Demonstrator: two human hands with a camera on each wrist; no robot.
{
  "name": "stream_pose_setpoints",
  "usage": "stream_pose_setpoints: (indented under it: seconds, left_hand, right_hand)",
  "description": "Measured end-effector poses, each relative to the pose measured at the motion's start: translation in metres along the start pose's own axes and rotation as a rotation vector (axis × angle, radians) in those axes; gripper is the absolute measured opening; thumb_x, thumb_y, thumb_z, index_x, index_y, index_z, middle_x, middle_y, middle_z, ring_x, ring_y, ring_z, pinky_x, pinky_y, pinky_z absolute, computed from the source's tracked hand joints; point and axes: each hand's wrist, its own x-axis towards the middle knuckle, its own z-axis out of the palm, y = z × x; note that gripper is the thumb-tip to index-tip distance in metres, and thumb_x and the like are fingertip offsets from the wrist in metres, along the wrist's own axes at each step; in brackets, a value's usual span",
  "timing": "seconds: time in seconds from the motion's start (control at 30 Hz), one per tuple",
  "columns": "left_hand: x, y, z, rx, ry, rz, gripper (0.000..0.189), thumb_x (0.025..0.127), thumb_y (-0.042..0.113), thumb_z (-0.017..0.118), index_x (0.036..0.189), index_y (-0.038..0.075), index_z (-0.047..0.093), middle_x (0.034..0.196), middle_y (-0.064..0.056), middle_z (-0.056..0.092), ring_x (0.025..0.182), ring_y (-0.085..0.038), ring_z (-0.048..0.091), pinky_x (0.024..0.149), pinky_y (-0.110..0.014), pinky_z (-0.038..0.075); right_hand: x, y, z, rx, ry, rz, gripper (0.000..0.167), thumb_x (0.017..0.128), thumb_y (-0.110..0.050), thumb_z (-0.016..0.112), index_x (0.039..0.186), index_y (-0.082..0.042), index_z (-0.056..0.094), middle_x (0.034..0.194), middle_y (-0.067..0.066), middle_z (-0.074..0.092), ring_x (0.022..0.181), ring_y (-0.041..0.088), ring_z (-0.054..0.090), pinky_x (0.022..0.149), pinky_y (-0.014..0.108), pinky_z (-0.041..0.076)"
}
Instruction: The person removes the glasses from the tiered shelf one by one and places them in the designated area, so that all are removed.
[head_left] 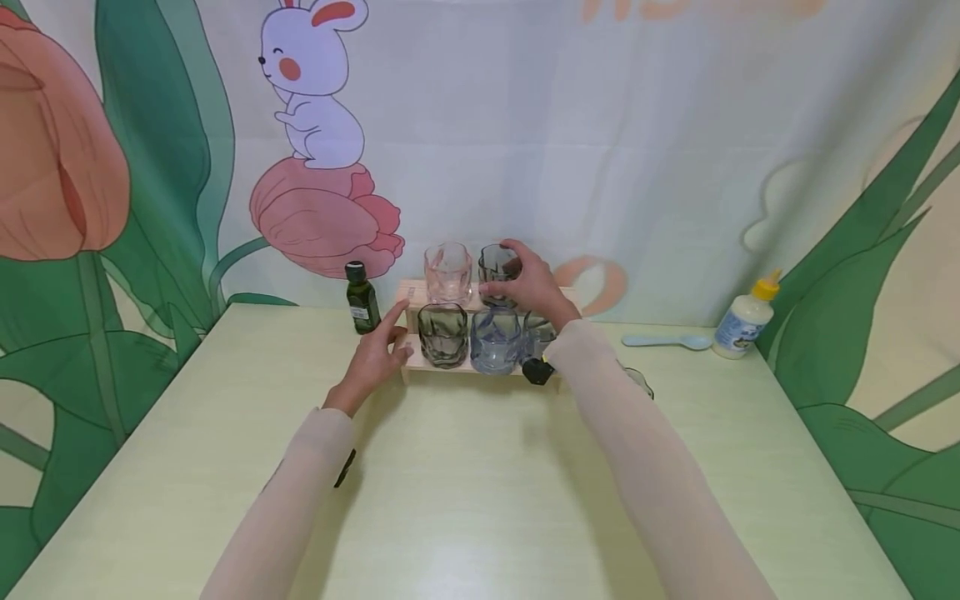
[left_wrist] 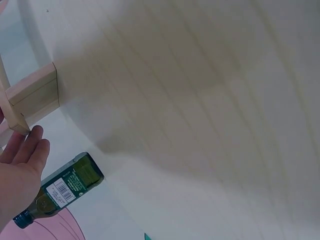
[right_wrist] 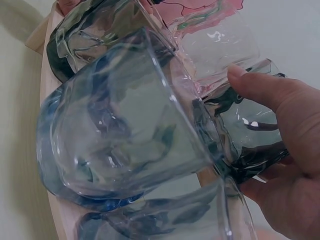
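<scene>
A two-tier wooden rack (head_left: 412,293) stands at the back of the table with drinking glasses on it. My right hand (head_left: 534,282) grips a dark grey glass (right_wrist: 250,120) at the right of the upper tier, thumb on one side and fingers round the other. Beside it is a clear pinkish glass (head_left: 447,273). On the lower tier are a smoky grey glass (head_left: 442,336), a blue glass (head_left: 495,340) and another glass (head_left: 538,329), partly behind my right wrist. My left hand (head_left: 375,354) touches the rack's left end, its fingertips against the wood in the left wrist view.
A dark green bottle (head_left: 362,300) stands just left of the rack. Over at the right are a light blue spoon (head_left: 667,342) and a white bottle (head_left: 742,321) with a yellow cap. Another glass (head_left: 639,382) is partly hidden by my right sleeve. A printed curtain (head_left: 480,150) hangs behind.
</scene>
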Motion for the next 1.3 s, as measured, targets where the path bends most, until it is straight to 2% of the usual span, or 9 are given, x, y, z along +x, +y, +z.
stream_pose_setpoints:
  seconds: [0.27, 0.7, 1.3]
  left_hand:
    - [0.000, 0.003, 0.001, -0.009, -0.016, -0.029, 0.081, 0.094, 0.003, 0.064, 0.160, 0.026, 0.021, 0.135, -0.024, 0.062, 0.132, -0.042, 0.054, 0.113, -0.058, 0.038]
    - [0.001, 0.001, 0.001, 0.007, -0.013, -0.022, 0.081, 0.094, 0.003, 0.064, 0.160, 0.024, 0.022, 0.133, -0.024, 0.063, 0.130, -0.042, 0.055, 0.109, -0.058, 0.041]
    - [0.003, 0.000, 0.000, 0.005, -0.011, -0.028, 0.081, 0.095, 0.004, 0.064, 0.160, 0.027, 0.021, 0.133, -0.023, 0.063, 0.131, -0.042, 0.055, 0.111, -0.058, 0.039]
  right_hand:
    - [-0.003, -0.004, -0.007, -0.009, 0.017, -0.029, 0.088, 0.086, -0.032, 0.080, 0.157, -0.022, 0.028, 0.140, 0.019, 0.052, 0.128, 0.036, 0.052, 0.103, 0.053, 0.046]
    - [-0.018, -0.004, -0.032, -0.010, 0.021, -0.069, 0.086, 0.086, -0.033, 0.079, 0.156, -0.021, 0.031, 0.141, 0.018, 0.053, 0.130, 0.033, 0.052, 0.102, 0.053, 0.047]
    - [-0.039, 0.007, -0.072, -0.007, 0.044, -0.065, 0.085, 0.086, -0.032, 0.079, 0.156, -0.021, 0.032, 0.140, 0.018, 0.053, 0.128, 0.034, 0.052, 0.102, 0.055, 0.046]
